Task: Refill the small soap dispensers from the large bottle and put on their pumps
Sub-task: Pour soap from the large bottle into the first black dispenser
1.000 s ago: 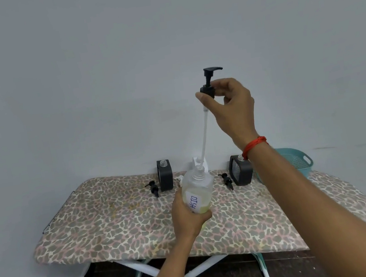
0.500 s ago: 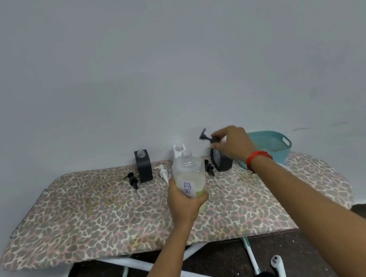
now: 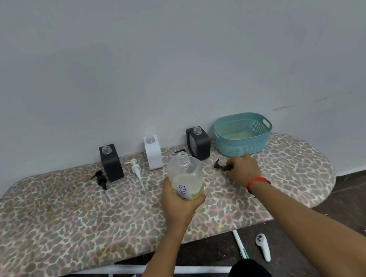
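Leopard-print cloth covers the counter (image 3: 71, 227). Your left grip (image 3: 180, 202) is wrapped round the large bottle (image 3: 184, 176), low on its body. The bottle is upright with its neck open, steadied for a pour. Your right grip (image 3: 244, 169) pinches a loose black pump (image 3: 221, 166) down at the counter just right of the bottle, likely parking it clear. Left black dispenser (image 3: 111, 164), white dispenser (image 3: 153, 153) and right black dispenser (image 3: 199, 144) stand uncapped along the wall. Small black pump (image 3: 99, 179) and white pump (image 3: 136, 169) lie beside them, ready to hand.
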